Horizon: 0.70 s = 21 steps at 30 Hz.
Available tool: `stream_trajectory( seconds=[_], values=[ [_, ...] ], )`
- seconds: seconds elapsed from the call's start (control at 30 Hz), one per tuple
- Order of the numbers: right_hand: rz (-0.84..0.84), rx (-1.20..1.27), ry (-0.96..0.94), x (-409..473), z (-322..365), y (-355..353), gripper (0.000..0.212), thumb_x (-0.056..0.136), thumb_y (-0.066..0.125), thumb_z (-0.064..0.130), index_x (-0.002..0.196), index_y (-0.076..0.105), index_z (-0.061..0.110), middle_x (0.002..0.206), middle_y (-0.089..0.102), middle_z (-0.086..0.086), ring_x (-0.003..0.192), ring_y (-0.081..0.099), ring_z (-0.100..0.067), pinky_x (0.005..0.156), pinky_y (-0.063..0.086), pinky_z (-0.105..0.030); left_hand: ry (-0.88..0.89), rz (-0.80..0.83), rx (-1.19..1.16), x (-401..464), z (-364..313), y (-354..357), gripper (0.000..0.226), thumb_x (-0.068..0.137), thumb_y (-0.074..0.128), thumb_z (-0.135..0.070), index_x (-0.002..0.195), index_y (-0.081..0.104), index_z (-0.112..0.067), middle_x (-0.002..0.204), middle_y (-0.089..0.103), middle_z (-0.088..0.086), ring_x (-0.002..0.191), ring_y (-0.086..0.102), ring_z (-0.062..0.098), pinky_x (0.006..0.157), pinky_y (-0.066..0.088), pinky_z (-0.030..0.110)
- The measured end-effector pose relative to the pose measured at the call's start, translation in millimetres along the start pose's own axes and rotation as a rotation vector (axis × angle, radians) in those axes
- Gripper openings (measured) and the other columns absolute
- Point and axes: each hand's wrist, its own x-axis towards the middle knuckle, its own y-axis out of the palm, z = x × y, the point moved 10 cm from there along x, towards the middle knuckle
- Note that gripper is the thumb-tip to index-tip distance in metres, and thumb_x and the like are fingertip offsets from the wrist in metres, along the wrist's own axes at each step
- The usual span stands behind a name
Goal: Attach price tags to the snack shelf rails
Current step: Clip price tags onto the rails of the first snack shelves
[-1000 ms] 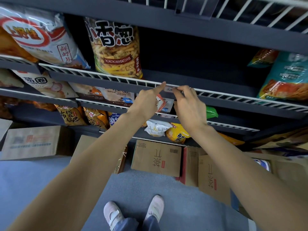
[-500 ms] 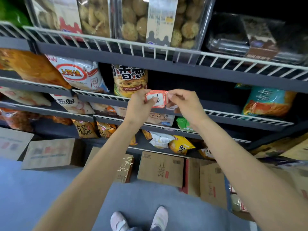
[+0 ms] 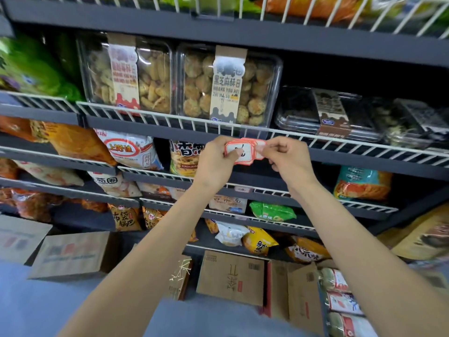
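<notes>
Snack shelf rail [image 3: 340, 142] behind; price tags [image 3: 239, 152] (stacked) pinched between both hands.

Dark grey shelving unit [image 3: 243, 37] with white wire front rails [image 3: 170, 117], several tiers. Upper tier: green bag [image 3: 31, 69] at left, two clear tubs of biscuits [image 3: 155, 76], dark trays [image 3: 340, 115] at right. Middle tiers: orange bag [image 3: 73, 142], white shrimp-chip bag [image 3: 131, 149], teal bag [image 3: 362, 183]. Blue-grey floor [image 3: 36, 307]: cardboard boxes [image 3: 230, 276] standing near the unit's base.
</notes>
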Motion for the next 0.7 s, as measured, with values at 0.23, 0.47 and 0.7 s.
stream_trajectory(
  seconds=[0.23,0.47,0.7],
  values=[
    [-0.129,-0.06,-0.004,18.4,-6.3,-28.9,0.02,0.086,0.062,0.004,0.074,0.058,0.019,0.064,0.061,-0.001,0.051,0.055,-0.002,0.049,0.037,-0.012,-0.116,-0.049,-0.036,9.6,18.3,-2.4,0.03,0.091,0.057,-0.016,0.12,0.057,-0.011,0.113,0.066,0.007,0.107,0.06,0.022,0.097,0.047,0.04],
    [-0.126,-0.307,-0.16,28.4,13.1,-29.5,0.02,0.088,0.054,0.002,0.091,0.06,0.021,0.073,0.065,0.003,0.053,0.058,0.005,0.057,0.042,-0.006,-0.067,0.109,0.023,19.1,4.6,21.3,0.048,0.091,0.056,-0.01,0.137,0.043,-0.011,0.138,0.051,0.005,0.128,0.047,0.021,0.11,0.036,0.04],
    [-0.138,-0.43,-0.236,38.2,28.1,-27.9,0.016,0.091,0.053,0.008,0.097,0.067,0.015,0.078,0.065,0.004,0.071,0.063,-0.011,0.072,0.052,-0.03,-0.123,0.137,-0.045,26.0,3.3,28.6,0.057,0.091,0.058,-0.011,0.142,0.034,-0.008,0.145,0.042,0.005,0.134,0.04,0.02,0.112,0.032,0.04]
  ],
)
